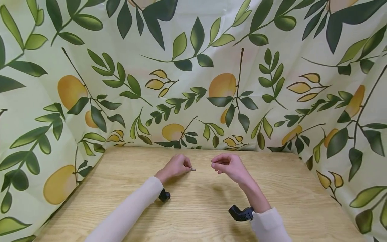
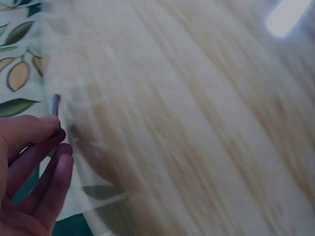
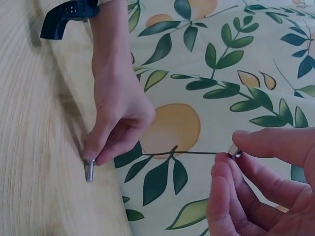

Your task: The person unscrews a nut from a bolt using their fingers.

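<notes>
Near the table's far side, my left hand (image 1: 175,167) pinches a short silver metal rod (image 1: 193,169) between thumb and fingers. The end of that rod (image 3: 90,171) sticks out past the fingertips in the right wrist view, close to the wood; whether it touches is hard to tell. In the left wrist view the rod (image 2: 55,104) points up from the thumb tip. To the right, my right hand (image 1: 231,168) is raised above the table. Its thumb and fingers hold a small shiny metal piece (image 3: 236,151), mostly covered by the fingertips. A gap separates the two hands.
The light wooden table (image 1: 199,208) extends beneath both hands. A cloth with fruit and leaf print (image 1: 187,84) rises behind the table and along both sides. Black wrist devices sit on the left wrist (image 1: 164,195) and the right wrist (image 1: 241,213).
</notes>
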### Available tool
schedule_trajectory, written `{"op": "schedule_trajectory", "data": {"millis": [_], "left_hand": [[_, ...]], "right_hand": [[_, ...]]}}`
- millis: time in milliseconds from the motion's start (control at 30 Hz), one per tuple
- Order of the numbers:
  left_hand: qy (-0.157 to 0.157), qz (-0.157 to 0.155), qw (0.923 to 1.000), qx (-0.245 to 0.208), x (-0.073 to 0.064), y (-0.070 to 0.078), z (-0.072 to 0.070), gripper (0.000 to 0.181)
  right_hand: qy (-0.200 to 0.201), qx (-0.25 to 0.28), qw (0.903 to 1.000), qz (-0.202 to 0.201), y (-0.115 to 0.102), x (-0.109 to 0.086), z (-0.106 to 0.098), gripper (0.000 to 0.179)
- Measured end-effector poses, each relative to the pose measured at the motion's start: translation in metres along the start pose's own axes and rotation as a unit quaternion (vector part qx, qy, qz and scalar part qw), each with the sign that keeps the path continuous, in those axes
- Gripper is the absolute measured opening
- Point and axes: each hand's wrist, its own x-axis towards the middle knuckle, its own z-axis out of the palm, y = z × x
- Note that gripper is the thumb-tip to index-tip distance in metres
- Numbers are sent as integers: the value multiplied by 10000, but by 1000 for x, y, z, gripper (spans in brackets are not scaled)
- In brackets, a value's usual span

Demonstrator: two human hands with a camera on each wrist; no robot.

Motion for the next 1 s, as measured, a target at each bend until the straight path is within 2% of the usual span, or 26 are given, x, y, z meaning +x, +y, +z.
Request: {"op": "schedule_trajectory", "data": {"millis": [100,233,467,567,667,733,900,1000], "left_hand": [[-88,52,9998,192,0,-4,1,4],[-119,46,9996,234,0,-7,3,3],[34,12,9993,370,-1,-10,7,6],[23,3,9991,417,0,-10,7,6],[-63,44,9992,391,1,-8,7,7],[-111,-13,9993,346,1,-7,7,8],[-90,-161,9993,327,2,-7,4,9],[-117,-176,9991,361,2,-7,4,9]], "right_hand": [[49,45,10000,-32,-2,0,3,25],[89,-1,10000,-7,-1,-1,6,23],[-17,56,9999,156,-2,2,8,29],[2,-88,9999,131,-1,5,10,28],[77,-577,9983,102,4,14,13,22],[55,-1087,9940,76,11,23,15,15],[-135,-2375,9713,-72,35,50,21,4],[-216,-2846,9584,-52,51,62,25,6]]}}
